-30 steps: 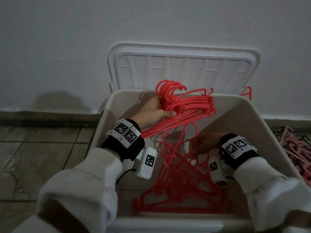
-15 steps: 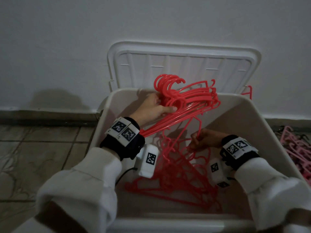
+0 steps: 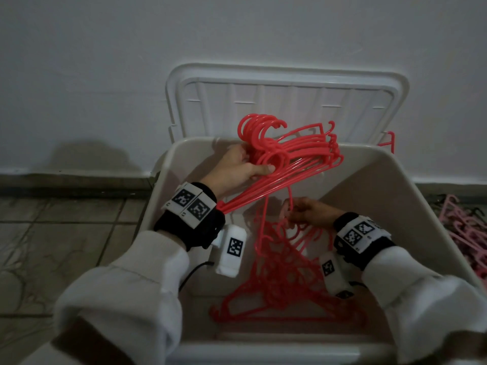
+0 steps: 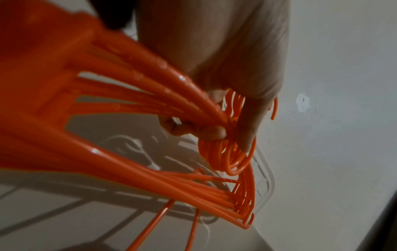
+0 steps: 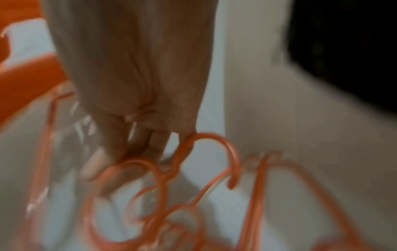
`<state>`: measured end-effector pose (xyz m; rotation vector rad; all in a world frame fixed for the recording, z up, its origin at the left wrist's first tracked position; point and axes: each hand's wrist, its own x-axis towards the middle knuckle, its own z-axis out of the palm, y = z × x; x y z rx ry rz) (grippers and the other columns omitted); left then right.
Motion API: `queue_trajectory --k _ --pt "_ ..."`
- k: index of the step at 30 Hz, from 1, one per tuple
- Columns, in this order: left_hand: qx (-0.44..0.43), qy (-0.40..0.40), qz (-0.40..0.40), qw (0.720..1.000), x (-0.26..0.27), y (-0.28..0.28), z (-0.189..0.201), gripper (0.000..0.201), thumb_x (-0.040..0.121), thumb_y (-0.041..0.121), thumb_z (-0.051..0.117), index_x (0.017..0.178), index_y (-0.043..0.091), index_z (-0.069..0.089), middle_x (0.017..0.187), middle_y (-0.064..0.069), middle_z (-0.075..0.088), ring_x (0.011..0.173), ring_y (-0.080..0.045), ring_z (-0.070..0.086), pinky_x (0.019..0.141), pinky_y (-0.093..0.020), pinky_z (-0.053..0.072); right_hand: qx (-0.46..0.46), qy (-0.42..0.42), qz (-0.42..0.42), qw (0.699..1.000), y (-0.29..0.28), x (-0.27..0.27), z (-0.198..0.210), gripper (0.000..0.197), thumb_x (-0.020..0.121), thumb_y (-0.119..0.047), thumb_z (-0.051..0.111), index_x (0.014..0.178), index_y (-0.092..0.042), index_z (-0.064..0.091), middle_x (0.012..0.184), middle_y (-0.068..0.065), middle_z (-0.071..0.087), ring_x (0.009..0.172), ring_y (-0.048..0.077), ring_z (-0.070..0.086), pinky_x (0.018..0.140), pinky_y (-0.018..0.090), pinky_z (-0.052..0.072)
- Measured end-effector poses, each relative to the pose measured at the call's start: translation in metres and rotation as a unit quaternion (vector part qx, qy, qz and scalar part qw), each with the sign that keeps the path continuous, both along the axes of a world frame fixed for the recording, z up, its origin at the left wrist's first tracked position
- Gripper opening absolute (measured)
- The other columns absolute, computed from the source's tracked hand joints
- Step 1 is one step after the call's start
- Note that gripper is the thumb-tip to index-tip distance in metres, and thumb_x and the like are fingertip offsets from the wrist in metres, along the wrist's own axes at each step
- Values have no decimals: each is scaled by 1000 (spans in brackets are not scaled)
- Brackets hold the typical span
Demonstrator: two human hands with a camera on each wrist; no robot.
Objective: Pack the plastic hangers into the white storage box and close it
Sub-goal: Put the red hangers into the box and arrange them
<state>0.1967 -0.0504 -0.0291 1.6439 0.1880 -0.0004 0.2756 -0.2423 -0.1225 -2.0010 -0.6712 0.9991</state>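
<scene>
- The left hand (image 3: 237, 169) grips a bundle of red hangers (image 3: 297, 151) at their necks.
- The right hand (image 3: 313, 213), below it inside the white storage box (image 3: 395, 196), pinches one loose hanger (image 3: 290, 196).

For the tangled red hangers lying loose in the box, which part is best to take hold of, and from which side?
Probably a hook neck at the top of the loose red hangers, reached from above through the open white storage box. The hooks stick upward there, where the right hand already pinches one; the bars below are interlocked.
</scene>
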Motion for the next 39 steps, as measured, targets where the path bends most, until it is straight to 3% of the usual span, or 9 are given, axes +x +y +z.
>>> queue_trajectory --k 5,11,15,19,23,26,30,34,39 --pt "6 -1 -6 1000 0 1 0 46 79 1 69 123 0 53 113 -14 65 92 -17 64 77 -25 53 36 116 -40 992 -5 1 -2 16 93 3 47 85 -5 58 69 1 69 61 8 65 58 22 52" --pt "11 -1 -13 1000 0 1 -1 46 80 2 68 123 1 53 111 -11 65 92 -16 64 78 -25 53 -64 76 -29 995 0 2 -6 14 96 1 43 108 -5 45 77 12 56 43 7 53 45 21 44" --pt "14 -4 -17 1000 0 0 -1 46 79 2 69 123 2 53 110 -9 65 91 -15 64 78 -23 53 -63 66 0 996 5 -1 -6 17 94 1 48 92 -16 54 74 8 61 50 8 55 55 27 45" --pt "14 -9 -16 1000 1 0 -2 47 79 1 69 124 2 53 112 -10 65 89 -13 64 72 -18 53 -76 74 58 993 7 -9 -2 18 92 0 52 85 -12 64 68 -4 69 62 9 61 61 25 51" --pt "22 -12 -23 999 2 0 -4 48 79 2 69 124 2 53 111 -10 64 88 -14 64 70 -16 53 -75 93 -8 993 4 -15 -2 12 94 -1 50 93 -8 59 77 8 64 51 6 59 49 20 49" --pt "20 -19 -24 999 3 1 -5 48 79 0 69 124 1 53 115 -10 64 98 -17 64 82 -21 53 -110 63 -18 992 11 -17 -7 13 96 2 43 101 -9 47 73 7 57 39 3 52 40 16 41" --pt "23 -23 -25 999 3 1 -5 47 79 -1 69 123 1 54 116 -10 64 102 -17 64 85 -21 53 -89 87 -13 992 12 -17 -11 16 95 -1 45 86 -14 47 80 10 62 63 13 56 55 20 45" --pt "31 -23 -30 999 2 1 -5 47 79 2 69 123 3 54 115 -6 64 97 -10 63 81 -15 52 -23 138 -70 988 12 -24 -13 20 95 3 42 83 -13 45 85 16 59 74 20 57 55 23 50" --pt "37 -17 -37 998 3 2 -6 46 79 3 70 122 5 54 114 -5 64 101 -13 63 86 -20 51 -22 164 -114 980 14 -27 -12 17 96 1 42 87 -14 44 86 14 60 79 25 58 60 29 48"
